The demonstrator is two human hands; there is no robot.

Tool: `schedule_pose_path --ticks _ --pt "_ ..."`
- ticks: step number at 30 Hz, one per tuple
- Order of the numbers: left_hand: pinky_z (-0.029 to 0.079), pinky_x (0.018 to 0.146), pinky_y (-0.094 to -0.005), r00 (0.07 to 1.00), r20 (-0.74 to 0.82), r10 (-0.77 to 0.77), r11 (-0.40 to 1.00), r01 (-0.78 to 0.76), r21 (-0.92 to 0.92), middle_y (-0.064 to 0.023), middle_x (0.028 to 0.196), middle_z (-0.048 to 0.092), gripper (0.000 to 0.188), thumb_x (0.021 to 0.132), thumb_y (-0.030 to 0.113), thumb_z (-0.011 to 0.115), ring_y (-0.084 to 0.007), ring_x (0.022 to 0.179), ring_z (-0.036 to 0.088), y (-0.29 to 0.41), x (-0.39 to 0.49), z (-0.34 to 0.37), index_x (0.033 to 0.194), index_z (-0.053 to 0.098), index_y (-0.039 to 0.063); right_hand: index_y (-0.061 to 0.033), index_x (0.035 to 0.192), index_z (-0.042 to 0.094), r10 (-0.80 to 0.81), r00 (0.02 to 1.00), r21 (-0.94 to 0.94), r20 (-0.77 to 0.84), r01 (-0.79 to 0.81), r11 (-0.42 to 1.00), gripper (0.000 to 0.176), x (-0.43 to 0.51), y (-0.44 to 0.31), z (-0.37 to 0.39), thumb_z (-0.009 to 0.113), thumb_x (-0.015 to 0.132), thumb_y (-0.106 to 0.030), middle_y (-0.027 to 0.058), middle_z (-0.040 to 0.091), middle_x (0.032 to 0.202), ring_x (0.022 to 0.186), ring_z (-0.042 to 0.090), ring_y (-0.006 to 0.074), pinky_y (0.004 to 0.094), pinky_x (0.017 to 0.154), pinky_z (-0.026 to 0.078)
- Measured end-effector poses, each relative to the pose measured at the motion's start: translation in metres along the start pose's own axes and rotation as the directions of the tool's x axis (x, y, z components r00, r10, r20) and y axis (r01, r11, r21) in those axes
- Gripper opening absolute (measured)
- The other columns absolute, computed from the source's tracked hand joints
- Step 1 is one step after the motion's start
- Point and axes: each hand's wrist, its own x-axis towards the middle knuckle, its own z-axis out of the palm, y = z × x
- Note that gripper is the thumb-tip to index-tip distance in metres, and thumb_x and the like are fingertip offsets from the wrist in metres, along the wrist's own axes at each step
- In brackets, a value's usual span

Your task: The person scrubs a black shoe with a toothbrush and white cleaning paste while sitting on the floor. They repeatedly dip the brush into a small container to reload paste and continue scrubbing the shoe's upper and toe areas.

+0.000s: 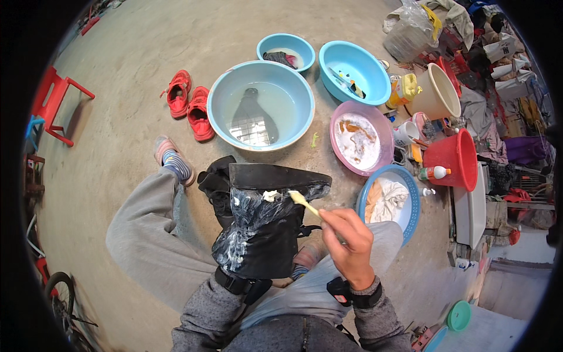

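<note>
A black boot [264,246], smeared with white lather along its upper, is held up over my lap with its sole facing away. My left forearm runs into the boot's shaft; the hand is hidden inside and bears the boot. In my right hand [349,242] is a pale yellow toothbrush [310,207], gripped by its handle. Its head touches the upper just below the black sole [277,176]. A thick white dab [269,195] sits on the upper left of the brush head. Another black shoe or boot [216,193] is partly hidden behind the held boot.
Ahead stands a large blue basin [211,103] of cloudy water. To the right are a pink basin [338,152] of suds and a blue basin [411,233] with cloth. Red shoes [199,115] lie left of the water. A red bucket [444,154] is farther right.
</note>
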Motion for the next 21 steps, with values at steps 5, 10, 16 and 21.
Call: schedule_pose_path --ticks 5,10,16,21 --pt "0.05 0.105 -0.0375 0.926 -0.022 -0.376 0.693 0.265 -0.67 -0.0133 0.131 0.064 0.047 0.102 0.025 0.056 -0.0264 0.116 0.062 0.006 -0.003 0.01 0.142 0.053 0.001 0.0005 0.112 0.074 -0.054 0.998 0.043 -0.007 0.055 0.998 0.034 0.0 -0.008 0.009 0.072 0.08 0.01 0.0133 0.068 0.094 0.078 0.067 0.0228 0.0305 0.067 0.053" --pt "0.046 0.11 -0.0376 0.94 0.195 -0.282 0.477 0.313 -0.821 -0.0149 0.14 0.059 0.046 0.106 0.02 0.05 -0.026 0.125 0.058 -0.003 -0.008 0.007 0.147 0.047 -0.001 -0.0009 0.112 0.075 -0.009 1.0 -0.033 0.015 0.009 0.999 0.033 -0.001 -0.003 0.014 0.071 0.081 0.01 0.0138 0.068 0.094 0.079 0.068 0.0252 0.0315 0.069 0.054" --pt "0.05 0.105 -0.038 0.848 0.334 -0.411 0.047 0.385 -0.922 -0.0152 0.135 0.06 0.043 0.108 0.022 0.047 -0.0262 0.118 0.06 -0.013 -0.014 0.013 0.144 0.049 -0.001 0.0004 0.113 0.075 0.067 0.996 -0.04 -0.066 -0.07 0.997 0.033 -0.012 0.004 0.004 0.07 0.082 0.011 0.0134 0.069 0.095 0.082 0.069 0.0229 0.0314 0.07 0.055" --pt "0.054 0.1 -0.038 0.808 0.238 -0.539 0.117 0.351 -0.929 -0.0174 0.133 0.061 0.046 0.107 0.026 0.05 -0.0277 0.114 0.062 0.0 -0.01 0.01 0.142 0.051 -0.003 -0.0011 0.112 0.075 -0.008 0.995 -0.038 -0.096 0.005 0.999 0.032 -0.013 0.002 0.016 0.072 0.081 0.007 0.0111 0.069 0.094 0.075 0.069 0.0231 0.0343 0.064 0.055"
